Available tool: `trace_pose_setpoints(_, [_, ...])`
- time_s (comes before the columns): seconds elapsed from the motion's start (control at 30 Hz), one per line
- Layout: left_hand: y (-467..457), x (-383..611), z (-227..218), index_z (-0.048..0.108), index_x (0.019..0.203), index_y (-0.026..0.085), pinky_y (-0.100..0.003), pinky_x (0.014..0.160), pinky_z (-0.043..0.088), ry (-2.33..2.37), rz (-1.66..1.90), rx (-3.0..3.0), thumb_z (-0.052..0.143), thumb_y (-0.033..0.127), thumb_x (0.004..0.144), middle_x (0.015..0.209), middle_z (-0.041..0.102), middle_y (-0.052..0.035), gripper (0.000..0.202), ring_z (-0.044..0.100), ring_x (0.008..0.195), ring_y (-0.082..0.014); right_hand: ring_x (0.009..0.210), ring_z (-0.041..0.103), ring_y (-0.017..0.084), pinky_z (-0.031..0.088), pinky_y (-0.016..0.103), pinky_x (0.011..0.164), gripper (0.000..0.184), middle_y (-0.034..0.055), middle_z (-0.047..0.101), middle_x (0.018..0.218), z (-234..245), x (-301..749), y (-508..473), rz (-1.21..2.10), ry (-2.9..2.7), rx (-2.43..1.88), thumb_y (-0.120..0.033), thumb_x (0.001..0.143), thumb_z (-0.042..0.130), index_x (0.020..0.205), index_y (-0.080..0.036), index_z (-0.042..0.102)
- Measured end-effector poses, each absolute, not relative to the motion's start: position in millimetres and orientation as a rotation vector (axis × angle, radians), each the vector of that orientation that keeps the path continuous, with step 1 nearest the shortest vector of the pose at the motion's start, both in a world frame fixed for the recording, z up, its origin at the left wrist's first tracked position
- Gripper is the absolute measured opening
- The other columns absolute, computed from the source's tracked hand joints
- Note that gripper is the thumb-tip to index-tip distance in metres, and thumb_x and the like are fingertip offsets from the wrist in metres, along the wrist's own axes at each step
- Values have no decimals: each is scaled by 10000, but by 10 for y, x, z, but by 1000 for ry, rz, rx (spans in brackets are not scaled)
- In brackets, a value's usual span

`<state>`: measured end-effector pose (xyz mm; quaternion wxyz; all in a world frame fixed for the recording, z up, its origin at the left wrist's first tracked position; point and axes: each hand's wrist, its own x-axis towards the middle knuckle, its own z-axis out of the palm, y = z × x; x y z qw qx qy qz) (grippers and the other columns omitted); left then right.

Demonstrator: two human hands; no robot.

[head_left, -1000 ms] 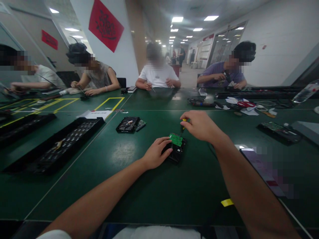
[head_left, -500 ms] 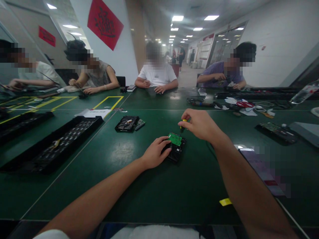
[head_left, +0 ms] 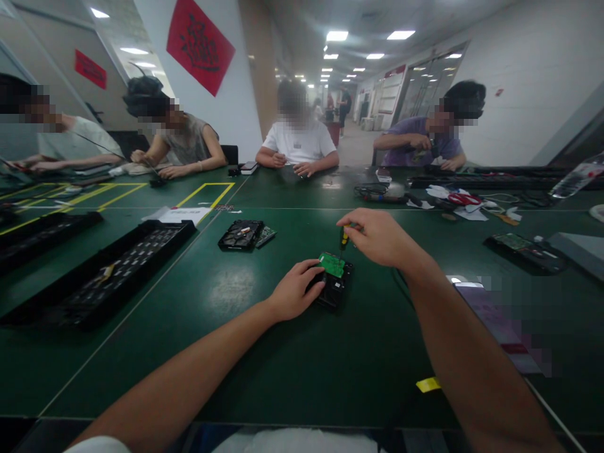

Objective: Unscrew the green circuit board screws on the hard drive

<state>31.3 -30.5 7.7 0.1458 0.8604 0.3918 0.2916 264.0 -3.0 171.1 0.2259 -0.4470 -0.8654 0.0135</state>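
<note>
A black device (head_left: pixel 336 294) with a green circuit board (head_left: pixel 333 265) on its upper part lies flat on the table. My left hand (head_left: pixel 296 290) grips its left side, fingers on the near edge of the board and thumb on the black part. In my right hand (head_left: pixel 375 236) is a yellow and black screwdriver (head_left: pixel 344 238), held upright by its handle. The shaft points down at the right part of the board; whether the tip sits in a screw is too small to tell.
Left of the device lie a black casing (head_left: pixel 240 234) and a small board (head_left: pixel 266 236). A long black tray (head_left: pixel 108 274) stands further left. Another opened device (head_left: pixel 525 250) and a purple-screened tablet (head_left: pixel 500 321) are on the right. Several co-workers sit across the green table (head_left: pixel 264 371).
My right hand's fingers have shifted on the screwdriver's handle, showing more of its lower part. My left hand and the device have stayed in place.
</note>
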Motion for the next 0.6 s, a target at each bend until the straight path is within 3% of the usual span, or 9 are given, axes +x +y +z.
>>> trace_pose_setpoints(0.2, [-304,320,71,565,1426,212,-521,1180,453,1131,847,2480,500,407,1044,1488,530,-145,433,521,1386,-302,869,688,226,457,310,766,199,91,773,953,1703,2647,-19,8,-2304,-1364,-341,944,665,974,-160,743])
trace_pose_setpoints(0.33, [-305,325,66,559,1428,210,-516,1186,449,1140,832,2489,500,404,1047,1493,525,-142,431,517,1387,-297,844,681,209,451,301,761,161,90,772,989,1707,2653,-30,39,-2348,-1306,-239,923,665,1026,-145,745])
trace_pose_setpoints(0.43, [-307,328,67,562,1425,210,-509,1189,447,1152,827,2491,493,400,1051,1495,523,-136,425,518,1385,-293,829,679,186,458,292,776,250,90,768,1074,1715,2638,-50,97,-2415,-1194,-130,921,598,1120,-139,748])
trace_pose_setpoints(0.6, [-306,328,65,556,1431,208,-510,1188,447,1141,835,2501,492,399,1052,1499,519,-133,429,517,1382,-291,859,672,186,456,293,811,212,86,764,1062,1716,2603,-55,78,-2408,-1169,-193,980,568,1042,-165,769])
